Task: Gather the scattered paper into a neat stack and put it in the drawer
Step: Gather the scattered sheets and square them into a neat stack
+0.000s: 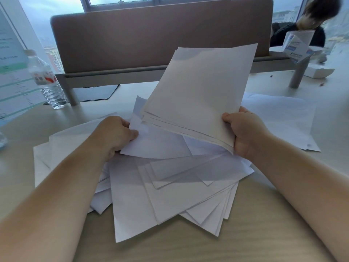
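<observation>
Paper, gathered: white sheets in a partial stack (pixel 198 99), raised off the tabletop and tilted away from the wearer, edges roughly but not fully aligned.
Right hand (pixel 245 133): fingers clamped on the near right corner of the partial stack, thumb on top, the rest curled beneath.
Left hand (pixel 115 133): fingers pinching the left edge of a single loose sheet (pixel 151 140), which lies just under the lower left corner of the raised stack.
Paper, scattered: a fanned heap of loose sheets (pixel 170 195) directly below both hands, overlapping at many angles; further flat sheets (pixel 283 118) beyond the right fingers, to the far right.
Tabletop (pixel 188 248): pale wood-grain surface bearing all the paper.
Drawer: not in view.
Surroundings: water bottle (pixel 47 80) well beyond the left fingers; brown desk divider (pixel 151 38) behind the stack; another person's dark sleeve at the far right.
Step in hand: judged to be collection, one sheet being added to the held stack; much paper remains ungathered.
Next move calls for: sliding the pinched sheet under or against the stack, taking up the remaining sheets, then squaring the edges on the tabletop before seeking the drawer.
</observation>
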`<state>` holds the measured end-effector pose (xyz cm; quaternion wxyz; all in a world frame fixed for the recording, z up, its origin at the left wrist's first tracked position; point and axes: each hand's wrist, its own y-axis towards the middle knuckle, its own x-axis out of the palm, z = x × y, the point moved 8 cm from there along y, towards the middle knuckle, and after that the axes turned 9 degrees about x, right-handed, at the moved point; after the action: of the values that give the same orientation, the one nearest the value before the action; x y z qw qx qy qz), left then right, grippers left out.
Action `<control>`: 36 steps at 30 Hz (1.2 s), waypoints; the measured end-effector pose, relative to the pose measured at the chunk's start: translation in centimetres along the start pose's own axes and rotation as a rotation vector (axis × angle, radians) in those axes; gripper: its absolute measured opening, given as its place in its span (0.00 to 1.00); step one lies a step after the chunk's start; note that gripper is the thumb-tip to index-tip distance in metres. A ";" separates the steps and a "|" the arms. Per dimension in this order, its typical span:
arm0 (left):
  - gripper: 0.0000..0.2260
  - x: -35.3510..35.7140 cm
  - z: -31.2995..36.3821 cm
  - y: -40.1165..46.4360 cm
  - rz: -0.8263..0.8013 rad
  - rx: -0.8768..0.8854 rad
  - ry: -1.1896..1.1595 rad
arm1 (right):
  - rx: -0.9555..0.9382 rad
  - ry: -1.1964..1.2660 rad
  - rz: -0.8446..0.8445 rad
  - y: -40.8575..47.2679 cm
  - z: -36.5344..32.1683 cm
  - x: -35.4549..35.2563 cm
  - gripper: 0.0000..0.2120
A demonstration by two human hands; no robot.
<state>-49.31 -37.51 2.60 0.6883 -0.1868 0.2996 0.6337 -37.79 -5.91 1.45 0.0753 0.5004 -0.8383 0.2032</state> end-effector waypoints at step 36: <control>0.06 -4.9 -3.5 1.1 0.522 -0.203 -1.089 | -0.167 -0.365 0.095 -0.5 -1.1 -0.2 0.13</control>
<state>-51.06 -43.33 3.32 0.5433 0.1790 -0.1215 0.8112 -37.30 -5.48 2.46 -0.0461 0.4807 -0.8747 0.0422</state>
